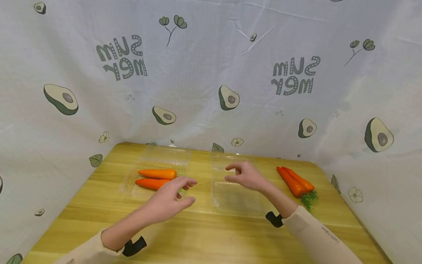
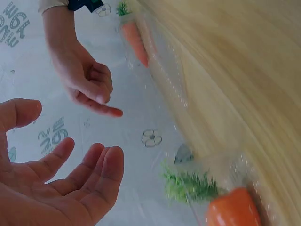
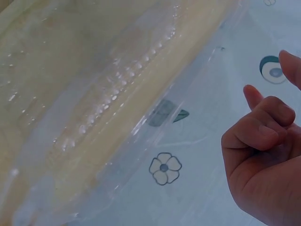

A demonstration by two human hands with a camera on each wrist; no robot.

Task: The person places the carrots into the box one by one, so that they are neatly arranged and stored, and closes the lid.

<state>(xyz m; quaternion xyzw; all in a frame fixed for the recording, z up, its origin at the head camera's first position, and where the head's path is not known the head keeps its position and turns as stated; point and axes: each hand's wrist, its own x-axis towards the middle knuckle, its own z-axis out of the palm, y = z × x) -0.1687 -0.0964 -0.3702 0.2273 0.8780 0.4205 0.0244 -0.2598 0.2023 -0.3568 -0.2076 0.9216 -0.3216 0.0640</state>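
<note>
My left hand point(image 1: 173, 198) hovers with spread, loosely bent fingers and holds nothing. Just beyond it, two orange carrots point(image 1: 158, 173) lie side by side in a lidded clear plastic box point(image 1: 140, 192), its lid raised toward the back. Green leaves show beside a carrot point(image 2: 234, 209) in the left wrist view. Over a second clear box point(image 1: 237, 200), which has no carrots in it, is my right hand point(image 1: 245, 176). Its index finger and thumb reach out apart while the other fingers curl, with nothing held, as the right wrist view confirms.
Two more carrots point(image 1: 293, 182) with green tops lie together on the wooden table point(image 1: 211, 238), right of the second box. A white cloth point(image 1: 197, 66) printed with avocados hangs behind the table and along both sides. Black straps or mounts sit at both wrists.
</note>
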